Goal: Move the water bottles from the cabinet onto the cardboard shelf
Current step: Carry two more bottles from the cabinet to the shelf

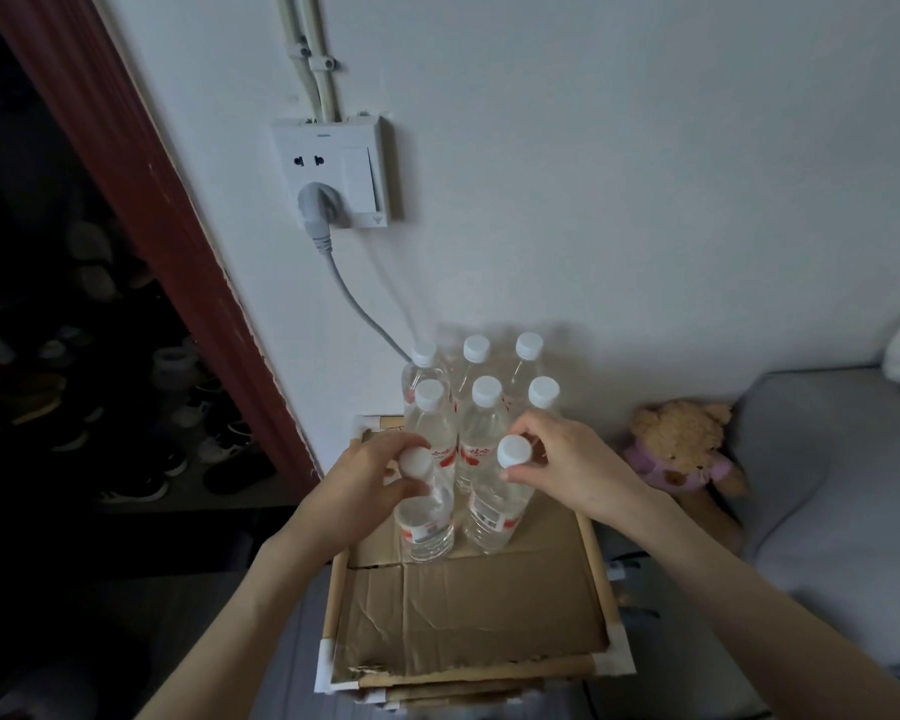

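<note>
**A:** Where are the hands, and what do they hold?

**B:** Both reach in from the bottom of the view over a cardboard shelf (pixel 468 610). The left hand (pixel 365 480) grasps the neck of a clear water bottle (pixel 427 517), fingers curled around it just under its white cap. The right hand (pixel 567 465) pinches the neck of a second water bottle (pixel 494 506) below the cap, thumb on the near side and fingers on the far side.

**A:** Are those two bottles on the shelf?

**B:** Their bases appear to rest on the cardboard, side by side, both leaning slightly. I cannot tell whether they bear full weight.

**A:** Any other bottles?

**B:** Six more bottles (pixel 481 407) stand upright toward 12 o'clock from the held pair, in two rows of three against the white wall (pixel 619 174), packed close together, with white caps and red labels.

**A:** And the surroundings?

**B:** At 12 o'clock, high on the wall, a white socket panel (pixel 333 174) carries a grey plug (pixel 315 205); its cable runs down behind the bottles. At 3 o'clock a tan teddy bear (pixel 681 449) in purple clothing sits against a grey cushion (pixel 827 485). At 9 o'clock, past a dark red door frame (pixel 141 200), is a dim space with shoes (pixel 141 439) on shelves.
</note>
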### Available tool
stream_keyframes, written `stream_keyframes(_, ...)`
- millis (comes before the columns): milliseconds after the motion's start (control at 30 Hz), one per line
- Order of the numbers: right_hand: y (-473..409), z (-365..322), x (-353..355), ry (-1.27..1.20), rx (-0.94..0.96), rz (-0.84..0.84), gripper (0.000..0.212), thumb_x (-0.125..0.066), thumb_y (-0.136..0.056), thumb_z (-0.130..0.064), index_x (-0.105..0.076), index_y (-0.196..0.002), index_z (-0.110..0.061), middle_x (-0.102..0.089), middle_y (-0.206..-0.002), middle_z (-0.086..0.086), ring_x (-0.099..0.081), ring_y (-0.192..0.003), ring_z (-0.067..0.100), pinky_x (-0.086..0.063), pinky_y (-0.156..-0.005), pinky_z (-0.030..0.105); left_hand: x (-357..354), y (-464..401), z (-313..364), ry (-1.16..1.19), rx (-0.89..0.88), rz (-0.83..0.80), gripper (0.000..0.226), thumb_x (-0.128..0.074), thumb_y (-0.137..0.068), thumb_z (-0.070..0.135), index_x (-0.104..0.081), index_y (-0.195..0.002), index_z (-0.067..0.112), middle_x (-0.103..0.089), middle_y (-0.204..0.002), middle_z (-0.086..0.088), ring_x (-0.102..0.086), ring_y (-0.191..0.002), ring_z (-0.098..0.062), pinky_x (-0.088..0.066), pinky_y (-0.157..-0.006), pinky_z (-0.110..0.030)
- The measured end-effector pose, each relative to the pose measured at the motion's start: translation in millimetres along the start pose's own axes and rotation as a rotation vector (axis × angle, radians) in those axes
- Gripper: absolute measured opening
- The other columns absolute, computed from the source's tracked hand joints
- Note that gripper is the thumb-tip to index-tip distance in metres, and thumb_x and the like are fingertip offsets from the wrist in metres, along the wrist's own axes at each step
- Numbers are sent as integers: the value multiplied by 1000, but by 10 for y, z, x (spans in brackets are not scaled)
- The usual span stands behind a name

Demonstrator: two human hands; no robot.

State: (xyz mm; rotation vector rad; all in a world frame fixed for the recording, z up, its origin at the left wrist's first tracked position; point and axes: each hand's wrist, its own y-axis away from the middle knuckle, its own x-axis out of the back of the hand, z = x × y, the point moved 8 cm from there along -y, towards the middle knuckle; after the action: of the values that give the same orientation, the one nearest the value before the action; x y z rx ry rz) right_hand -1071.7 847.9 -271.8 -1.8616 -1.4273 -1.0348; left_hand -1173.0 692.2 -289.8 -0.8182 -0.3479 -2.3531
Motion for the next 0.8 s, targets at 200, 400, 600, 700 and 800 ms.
stream_keyframes(200,-5,1,4,18,10,42,36,-70,-75,-37,-46,-98,-23,-59,-93,-6,-57,-81,11,-50,-74,31,-38,-17,27,-73,1,-11,40,-71,-74,30,-53,-109,31,-55,-104,19,-49,-101,-6,-40,-88,-24)
stream_keyframes(400,-29,70,-127,-12,10,-96,41,-66,-79,-35,-47,-114,-28,-57,-111,-6,-56,-96,11,-48,-90,35,-54,-10,-11,-49,-48,-89,45,-63,-81,11,-51,-120,30,-55,-118,11,-49,-113,-12,-41,-100,-37)
stream_keyframes(600,-35,38,-118,-8,26,-9,34,-67,-79,-32,-54,-108,-22,-56,-100,-11,-55,-91,8,-48,-86,30,-12,-60,144,-75,-23,88,33,-68,-76,16,-57,-106,21,-57,-96,10,-52,-93,-12,-41,-89,-31)
stream_keyframes(700,-38,21,-133,-13,32,20,33,-65,-80,-33,-53,-109,-21,-53,-98,-12,-53,-90,6,-43,-83,23,-20,-88,136,-80,-18,113,32,-69,-76,18,-57,-105,20,-59,-98,4,-52,-93,-15,-40,-91,-39)
stream_keyframes(800,-62,10,-138,-14,40,52,33,-66,-80,-33,-53,-107,-19,-54,-98,-10,-54,-88,7,-45,-83,24,-12,-125,133,-90,-1,141,32,-67,-76,17,-57,-106,20,-59,-101,2,-52,-97,-18,-39,-93,-43)
